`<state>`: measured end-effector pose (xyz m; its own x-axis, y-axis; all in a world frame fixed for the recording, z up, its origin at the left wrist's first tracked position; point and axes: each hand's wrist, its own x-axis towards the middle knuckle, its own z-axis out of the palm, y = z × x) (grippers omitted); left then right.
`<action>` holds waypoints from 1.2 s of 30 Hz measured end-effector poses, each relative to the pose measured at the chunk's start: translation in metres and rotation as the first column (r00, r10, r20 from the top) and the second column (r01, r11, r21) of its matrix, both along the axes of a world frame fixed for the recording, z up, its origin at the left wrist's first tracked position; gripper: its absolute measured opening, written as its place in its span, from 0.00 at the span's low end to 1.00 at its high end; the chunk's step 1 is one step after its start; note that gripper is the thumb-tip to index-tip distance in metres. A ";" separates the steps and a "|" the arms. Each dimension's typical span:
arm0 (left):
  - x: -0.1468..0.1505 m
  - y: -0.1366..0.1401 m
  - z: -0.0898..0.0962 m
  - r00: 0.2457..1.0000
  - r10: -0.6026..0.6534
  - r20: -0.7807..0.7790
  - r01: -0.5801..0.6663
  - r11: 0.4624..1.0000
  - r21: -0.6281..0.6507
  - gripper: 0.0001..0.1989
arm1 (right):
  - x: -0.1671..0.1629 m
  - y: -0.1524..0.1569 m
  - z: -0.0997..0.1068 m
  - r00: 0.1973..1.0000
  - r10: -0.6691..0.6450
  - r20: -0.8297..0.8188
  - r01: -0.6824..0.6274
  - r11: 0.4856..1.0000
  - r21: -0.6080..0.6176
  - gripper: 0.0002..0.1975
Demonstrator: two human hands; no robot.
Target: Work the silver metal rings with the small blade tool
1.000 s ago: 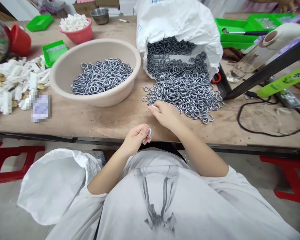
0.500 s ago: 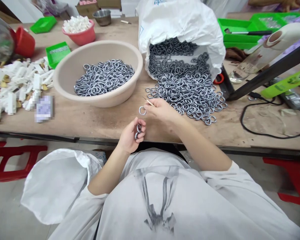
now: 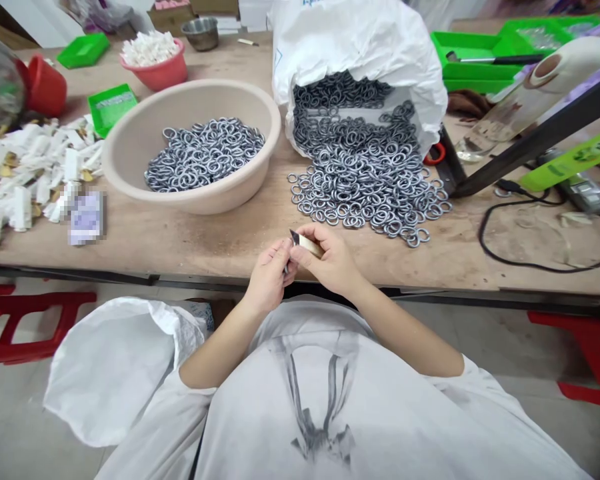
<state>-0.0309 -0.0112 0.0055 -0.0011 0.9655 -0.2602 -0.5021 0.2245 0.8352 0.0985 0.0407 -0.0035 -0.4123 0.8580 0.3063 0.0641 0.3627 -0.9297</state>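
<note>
Grey rings (image 3: 365, 180) spill from a white sack (image 3: 355, 40) onto the bench (image 3: 205, 243); more fill a beige basin (image 3: 210, 200). The left hand (image 3: 269, 275) has its fingers curled on a mostly hidden ring (image 3: 286, 269); the right hand's (image 3: 334, 261) fingers grip a pale-handled tool (image 3: 310, 246), dark tip beside the left fingers.

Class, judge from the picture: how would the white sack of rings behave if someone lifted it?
The white sack looks floppy, its mouth being creased. It is probably heavy, given the many rings inside. Raising its far end would likely spill more, since rings already spread from its open mouth onto the table.
</note>
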 end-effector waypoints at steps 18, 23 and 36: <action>0.004 -0.005 0.003 0.997 0.060 0.041 -0.060 0.998 -0.007 0.24 | 0.010 -0.016 0.012 0.877 -0.132 0.461 -0.017 0.952 0.304 0.25; 0.003 -0.012 0.004 0.991 -0.120 0.054 0.119 0.993 0.023 0.26 | 0.015 0.027 0.009 0.700 -0.317 0.640 0.236 0.948 0.212 0.24; -0.026 0.004 -0.005 0.988 0.061 0.141 -0.047 0.994 -0.099 0.14 | -0.005 0.078 0.016 0.634 -0.334 0.698 0.222 0.942 0.250 0.11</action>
